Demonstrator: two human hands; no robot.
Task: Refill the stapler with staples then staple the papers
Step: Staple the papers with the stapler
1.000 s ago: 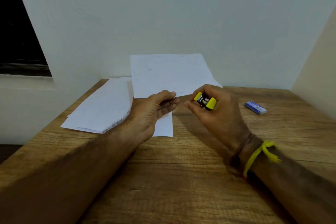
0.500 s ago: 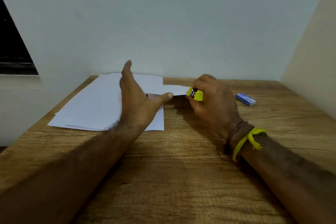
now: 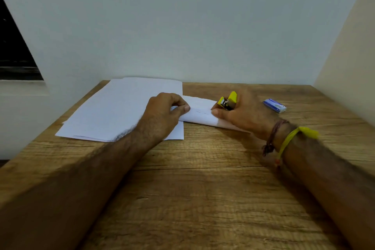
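Observation:
A small yellow stapler [image 3: 228, 101] sits in my right hand [image 3: 241, 113], its jaws apart and pointing left. That hand's thumb also presses on a folded white sheet [image 3: 199, 114] lying on the wooden table [image 3: 203, 189]. My left hand [image 3: 162, 115] pinches the left end of the same folded sheet between thumb and curled fingers. Under my left hand lies a stack of white papers [image 3: 113, 111], spread flat at the table's back left. A small blue staple box [image 3: 274, 105] rests on the table just right of my right hand.
A pale wall stands close behind the table, and a second wall closes the right side. A dark window opening [image 3: 14, 55] is at the far left. The table's left edge runs diagonally beside the paper stack.
The raised sheet has come down and now lies folded on the table. My left hand dropped from upright to pinch it. My right hand with the stapler lowered onto the sheet's right end.

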